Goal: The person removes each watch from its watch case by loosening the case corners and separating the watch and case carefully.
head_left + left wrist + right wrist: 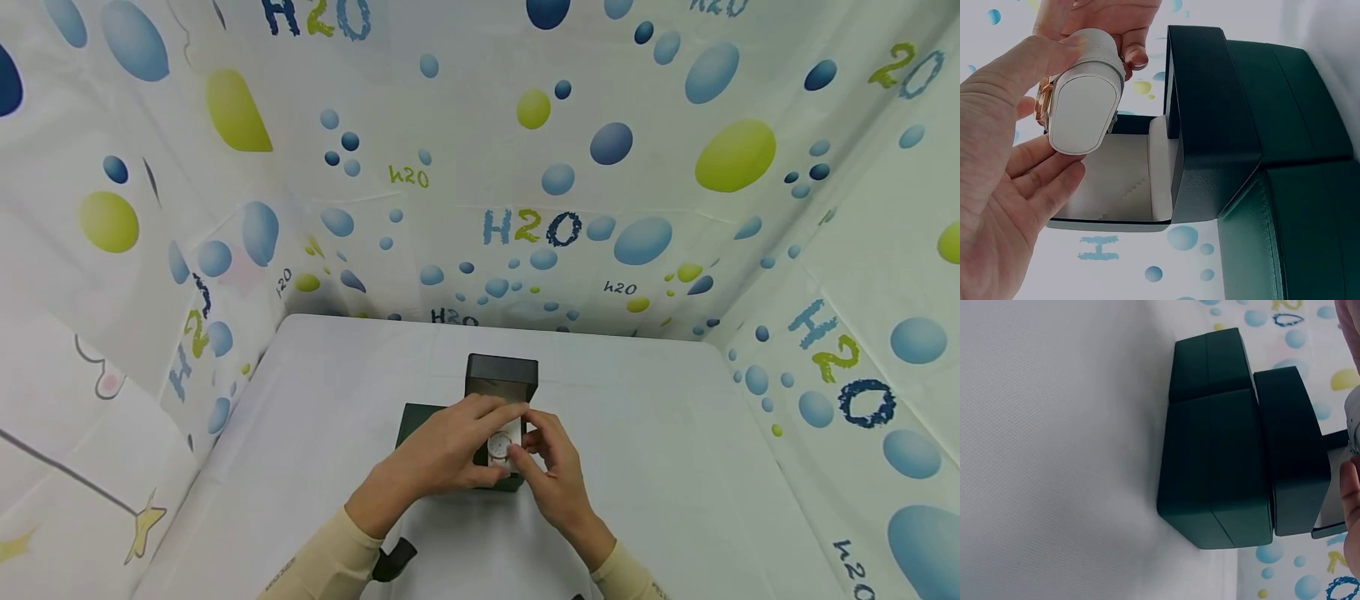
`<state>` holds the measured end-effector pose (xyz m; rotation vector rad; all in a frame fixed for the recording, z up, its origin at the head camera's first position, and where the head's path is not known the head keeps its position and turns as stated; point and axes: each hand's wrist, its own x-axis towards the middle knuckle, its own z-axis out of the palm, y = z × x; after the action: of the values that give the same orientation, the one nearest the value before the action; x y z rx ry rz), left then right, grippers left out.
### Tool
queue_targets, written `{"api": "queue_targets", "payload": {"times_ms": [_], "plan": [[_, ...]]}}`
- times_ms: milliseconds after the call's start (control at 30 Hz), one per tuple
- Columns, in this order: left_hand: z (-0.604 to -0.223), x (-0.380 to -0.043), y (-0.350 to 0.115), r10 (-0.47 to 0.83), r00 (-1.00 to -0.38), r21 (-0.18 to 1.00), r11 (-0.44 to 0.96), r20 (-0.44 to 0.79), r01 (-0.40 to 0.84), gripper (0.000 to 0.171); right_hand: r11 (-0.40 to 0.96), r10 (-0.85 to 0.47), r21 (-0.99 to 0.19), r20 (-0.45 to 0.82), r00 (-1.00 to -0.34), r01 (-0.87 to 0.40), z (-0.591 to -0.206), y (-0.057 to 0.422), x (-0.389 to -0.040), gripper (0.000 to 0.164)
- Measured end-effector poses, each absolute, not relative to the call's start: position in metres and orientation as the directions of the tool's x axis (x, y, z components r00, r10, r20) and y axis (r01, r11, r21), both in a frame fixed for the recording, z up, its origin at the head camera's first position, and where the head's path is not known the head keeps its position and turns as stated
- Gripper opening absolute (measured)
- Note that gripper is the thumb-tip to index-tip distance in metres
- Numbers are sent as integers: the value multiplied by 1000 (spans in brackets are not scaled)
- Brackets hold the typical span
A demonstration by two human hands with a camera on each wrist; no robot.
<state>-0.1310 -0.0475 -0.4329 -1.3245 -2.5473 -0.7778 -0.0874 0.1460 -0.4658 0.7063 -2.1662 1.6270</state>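
Note:
A wristwatch [499, 445] with a white dial and rose-gold case is wrapped round a white cushion [1085, 112]. My left hand [453, 446] holds the cushion, thumb on top and fingers underneath in the left wrist view. From the other side my right hand [558, 475] grips the watch, its thumb at the edge of the dial. Only part of that hand and the cushion shows at the edge of the right wrist view. Close by the hands stands an open dark green watch box [1213, 100], pale inside, its lid [501, 368] raised at the back.
A larger green box [412, 418] sits against the watch box, partly hidden by my left forearm. Both stand on a white-covered table [637, 417]. Patterned curtains [450, 192] enclose the back and sides. A small black object [393, 560] shows beside my left sleeve.

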Motion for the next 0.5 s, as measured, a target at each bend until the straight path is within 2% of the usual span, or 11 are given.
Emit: {"api": "queue_targets", "payload": {"times_ms": [500], "plan": [[-433, -130, -49, 719, -594, 386, 464, 361, 797, 77, 98, -248, -841, 497, -832, -532, -471, 149, -87, 52]]}}
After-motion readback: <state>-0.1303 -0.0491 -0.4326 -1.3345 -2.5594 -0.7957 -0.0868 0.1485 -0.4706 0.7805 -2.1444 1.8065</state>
